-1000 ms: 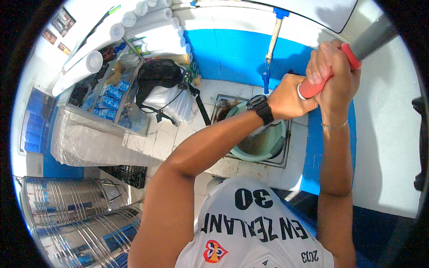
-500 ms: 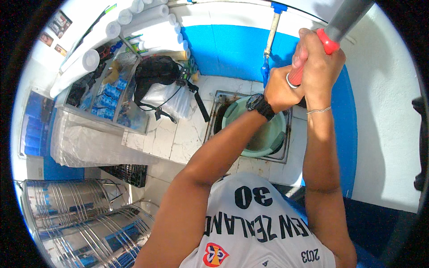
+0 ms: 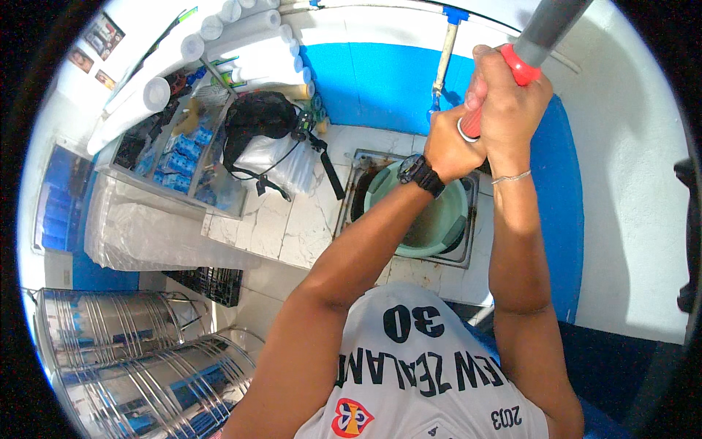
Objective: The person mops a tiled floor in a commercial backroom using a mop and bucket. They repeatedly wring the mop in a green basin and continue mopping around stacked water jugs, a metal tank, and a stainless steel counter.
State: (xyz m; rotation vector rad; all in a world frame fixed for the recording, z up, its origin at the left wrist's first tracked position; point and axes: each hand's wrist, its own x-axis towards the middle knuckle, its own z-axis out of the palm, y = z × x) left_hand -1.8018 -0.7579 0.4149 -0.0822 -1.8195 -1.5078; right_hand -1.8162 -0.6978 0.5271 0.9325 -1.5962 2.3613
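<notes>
Both of my hands are wrapped round a thick grey pole [image 3: 552,33] with a red ribbed grip and a red collar. My right hand [image 3: 513,110] closes on the grip just below the collar. Lower down, my left hand [image 3: 452,145], with a black watch at its wrist, is closed round the pole's butt end. The pole slants up and away to the upper right, and its far end lies outside the picture. Beneath my left wrist, a pale green basin [image 3: 431,227] with cloudy water sits in a metal-framed sink opening [image 3: 342,219].
A white marbled tile counter [image 3: 292,238] surrounds the sink. To the left are a glass case [image 3: 175,192] with blue packs, a black bag [image 3: 259,115] and white rolls [image 3: 252,28]. Shiny metal racks [image 3: 146,373] stand at lower left. A white wall [image 3: 621,183] rises close on the right.
My two hands and the pole have shifted a little to the left, still gripping in the same places. The basin and counter stay as they were.
</notes>
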